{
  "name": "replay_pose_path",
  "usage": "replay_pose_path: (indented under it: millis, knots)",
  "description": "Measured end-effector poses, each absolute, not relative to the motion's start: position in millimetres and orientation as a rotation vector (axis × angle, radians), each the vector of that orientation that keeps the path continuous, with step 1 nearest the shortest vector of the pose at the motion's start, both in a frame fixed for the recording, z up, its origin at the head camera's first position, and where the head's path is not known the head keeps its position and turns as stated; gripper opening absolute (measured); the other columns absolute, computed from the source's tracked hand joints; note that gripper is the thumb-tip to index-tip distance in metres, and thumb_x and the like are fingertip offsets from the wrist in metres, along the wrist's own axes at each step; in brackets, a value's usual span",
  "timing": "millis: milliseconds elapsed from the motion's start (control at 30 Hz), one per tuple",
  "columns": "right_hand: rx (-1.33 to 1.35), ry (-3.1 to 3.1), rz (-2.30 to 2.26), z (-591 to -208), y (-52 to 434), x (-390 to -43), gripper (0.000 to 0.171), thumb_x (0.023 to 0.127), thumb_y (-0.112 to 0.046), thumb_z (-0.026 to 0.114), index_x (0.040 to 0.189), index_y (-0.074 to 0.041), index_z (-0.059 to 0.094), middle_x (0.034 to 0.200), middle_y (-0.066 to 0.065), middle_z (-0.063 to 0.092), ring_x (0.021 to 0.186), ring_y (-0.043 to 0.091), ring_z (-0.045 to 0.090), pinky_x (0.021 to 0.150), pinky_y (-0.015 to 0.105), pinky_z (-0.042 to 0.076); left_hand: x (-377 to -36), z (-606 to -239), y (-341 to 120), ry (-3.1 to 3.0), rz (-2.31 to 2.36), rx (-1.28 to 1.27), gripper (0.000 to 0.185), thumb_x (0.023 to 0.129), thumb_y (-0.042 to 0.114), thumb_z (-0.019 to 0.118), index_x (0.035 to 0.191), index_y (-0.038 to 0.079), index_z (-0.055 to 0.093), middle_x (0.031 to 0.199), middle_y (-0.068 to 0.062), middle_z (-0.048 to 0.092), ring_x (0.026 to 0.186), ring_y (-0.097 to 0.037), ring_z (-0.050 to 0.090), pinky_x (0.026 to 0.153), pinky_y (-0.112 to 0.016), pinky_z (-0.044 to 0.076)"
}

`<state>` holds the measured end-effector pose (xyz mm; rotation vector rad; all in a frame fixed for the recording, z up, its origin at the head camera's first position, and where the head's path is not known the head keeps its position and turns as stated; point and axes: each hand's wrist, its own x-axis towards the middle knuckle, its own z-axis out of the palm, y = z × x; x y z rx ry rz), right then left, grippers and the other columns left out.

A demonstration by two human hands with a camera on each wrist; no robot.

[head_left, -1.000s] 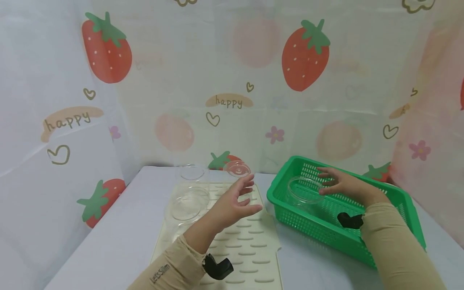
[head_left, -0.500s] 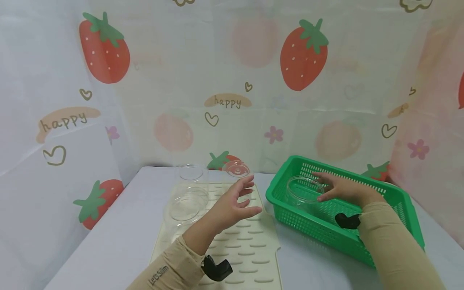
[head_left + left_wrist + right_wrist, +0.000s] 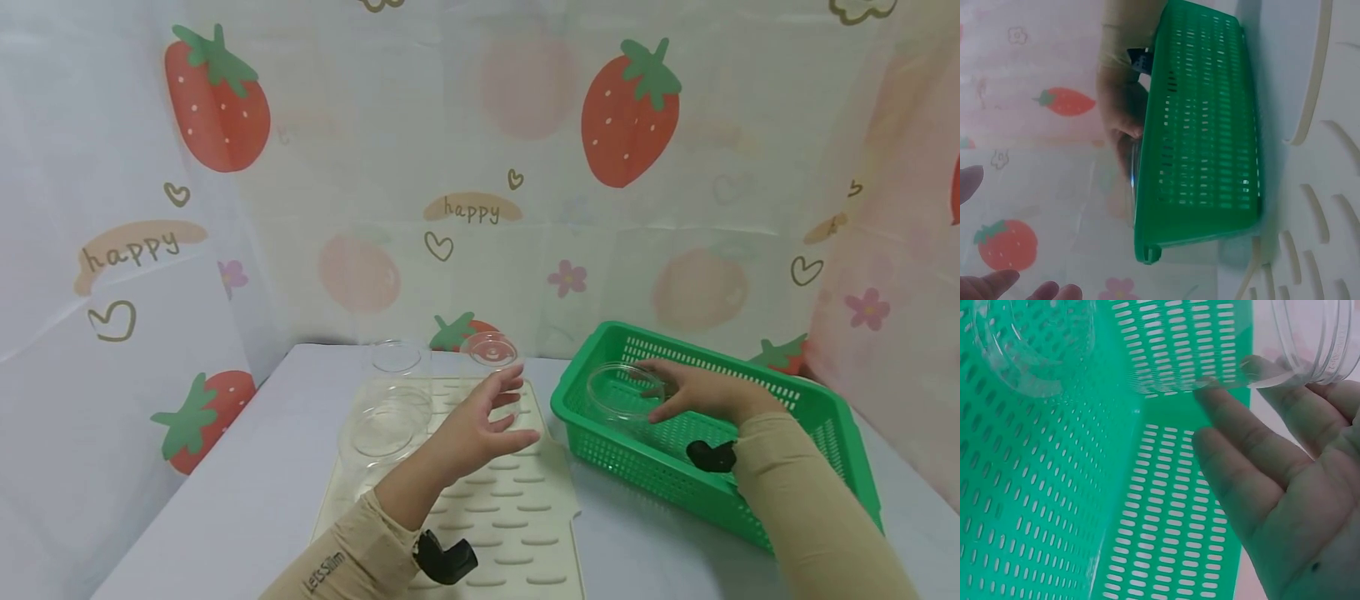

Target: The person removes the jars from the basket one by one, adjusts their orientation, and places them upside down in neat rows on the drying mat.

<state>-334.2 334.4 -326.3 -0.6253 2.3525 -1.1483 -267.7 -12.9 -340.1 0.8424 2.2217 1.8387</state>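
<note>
My right hand (image 3: 705, 396) reaches into the green plastic basket (image 3: 675, 492) and grips a clear wide-mouthed jar (image 3: 609, 421) near its top, thumb in front and fingers behind. In the right wrist view the fingers (image 3: 1254, 440) lie at the jar's ridged neck (image 3: 1316, 344), and its round base shows through at upper left. The left hand (image 3: 472, 425) hovers over a cream drying mat (image 3: 517, 525), fingers apart, holding nothing. Beyond and beside it are several clear jars (image 3: 386, 425), partly hidden by the forearm.
The mat lies on a white-covered table (image 3: 225, 500), left of the basket. One clear jar (image 3: 397, 358) and another with concentric rings on top (image 3: 491, 350) stand at the mat's far end. A strawberry-printed curtain (image 3: 360, 125) hangs behind and at the sides.
My right hand has moved left onto the jar in the basket and its fingers have closed in around it. The jar's rim has shifted slightly left. The left hand has barely moved.
</note>
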Motion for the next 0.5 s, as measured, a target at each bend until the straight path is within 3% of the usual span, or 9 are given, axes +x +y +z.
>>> replay_pose_path:
  millis: [267,400,500]
  knots:
    - [-0.624,2.327,-1.143,-327.0,332.7,-336.7,0.093,0.077,-0.016,0.072,0.145,-0.004,0.011,0.15,0.021,0.009,0.133,0.045,0.014,0.097,0.048,0.039,-267.3,-342.3,-15.2,2.228,1.825,0.836,0.075,0.08,0.017,0.07,0.142,0.018,0.028,0.14,-0.007,0.035,0.129,-0.023,0.035,0.102,-0.037,0.037]
    - [-0.649,2.396,-1.137,-327.0,329.2,-337.7,0.086,0.078,-0.019,0.072,0.145,-0.007,0.018,0.149,0.016,0.018,0.133,0.045,0.016,0.101,0.055,0.031,-267.6,-343.5,-16.1,2.228,1.827,0.829,0.075,0.08,0.018,0.07,0.142,0.017,0.028,0.139,-0.007,0.036,0.129,-0.023,0.036,0.102,-0.037,0.037]
    - [-0.654,2.456,-1.119,-325.1,324.7,-337.1,0.081,0.079,-0.022,0.071,0.144,-0.01,0.024,0.147,0.013,0.025,0.132,0.044,0.022,0.101,0.053,0.033,-267.8,-344.3,-16.7,2.225,1.829,0.829,0.075,0.08,0.019,0.07,0.142,0.017,0.028,0.139,-0.008,0.036,0.129,-0.023,0.036,0.102,-0.037,0.037]
